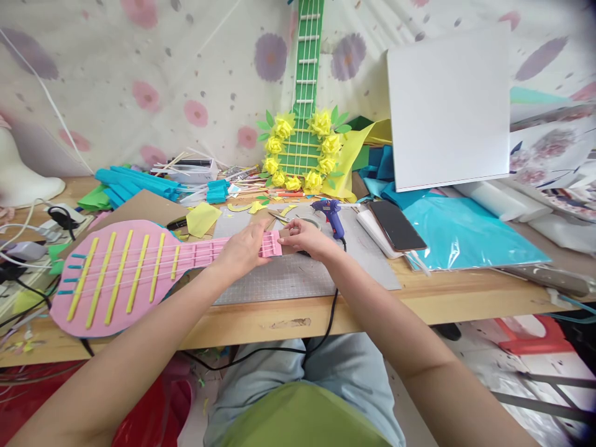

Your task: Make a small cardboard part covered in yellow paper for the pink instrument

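Note:
A pink paper-covered toy guitar lies on the table, its body at the left and its neck pointing right. Yellow strips, blue pegs and white strings run across it. My left hand is closed round the neck near its far end. At the tip, my right hand pinches a small brown cardboard piece that touches or adjoins the neck's end; which of the two I cannot tell. A purple glue gun rests just beyond my right hand. Scissors lie behind my hands, partly hidden.
A green guitar with yellow paper flowers leans on the back wall. The grey cutting mat carries paper scraps. A phone, a white board and a blue packet are at right. A black cord hangs over the table edge.

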`<state>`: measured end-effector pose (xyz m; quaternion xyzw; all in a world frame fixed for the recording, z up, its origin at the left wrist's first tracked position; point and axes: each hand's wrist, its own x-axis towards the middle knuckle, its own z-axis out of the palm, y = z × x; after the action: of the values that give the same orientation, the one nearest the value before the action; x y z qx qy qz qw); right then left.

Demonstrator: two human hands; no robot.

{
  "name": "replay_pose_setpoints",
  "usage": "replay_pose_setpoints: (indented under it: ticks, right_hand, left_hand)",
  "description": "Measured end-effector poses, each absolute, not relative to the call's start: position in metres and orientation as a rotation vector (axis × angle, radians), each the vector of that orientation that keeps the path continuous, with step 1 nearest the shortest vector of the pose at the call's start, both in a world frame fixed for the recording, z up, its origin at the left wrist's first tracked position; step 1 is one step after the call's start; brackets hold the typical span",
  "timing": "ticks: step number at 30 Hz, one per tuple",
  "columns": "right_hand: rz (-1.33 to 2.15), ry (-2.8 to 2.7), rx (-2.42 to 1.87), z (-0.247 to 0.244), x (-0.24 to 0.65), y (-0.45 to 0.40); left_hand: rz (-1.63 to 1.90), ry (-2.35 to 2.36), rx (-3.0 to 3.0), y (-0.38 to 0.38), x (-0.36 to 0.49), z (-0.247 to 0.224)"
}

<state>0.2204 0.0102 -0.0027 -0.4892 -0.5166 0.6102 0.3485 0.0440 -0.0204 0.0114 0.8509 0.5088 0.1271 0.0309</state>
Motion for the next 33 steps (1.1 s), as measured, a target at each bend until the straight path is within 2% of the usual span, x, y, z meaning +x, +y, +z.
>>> replay_pose_setpoints:
  ticks: [10,17,22,33]
  right_hand:
    - [1.540,-1.382,-1.185,0.002,0.221,0.001]
    - [1.640,-1.403,-1.152,0.003,0.226,-0.005]
    - [1.557,-1.349,-1.215,0.000,0.223,-0.003]
    - [1.617,-1.217,-1.217,-0.002,0.242,0.000]
  left_hand:
    - [0.461,1.551,2.667,-0.020,0.039,0.011]
    - [0.487,1.555,2.688,-0.019,0.039,0.007]
    - [0.474,1.557,2.666,-0.018,0.041,0.010]
    - [0.385,1.547,2.698,-0.012,0.038,0.014]
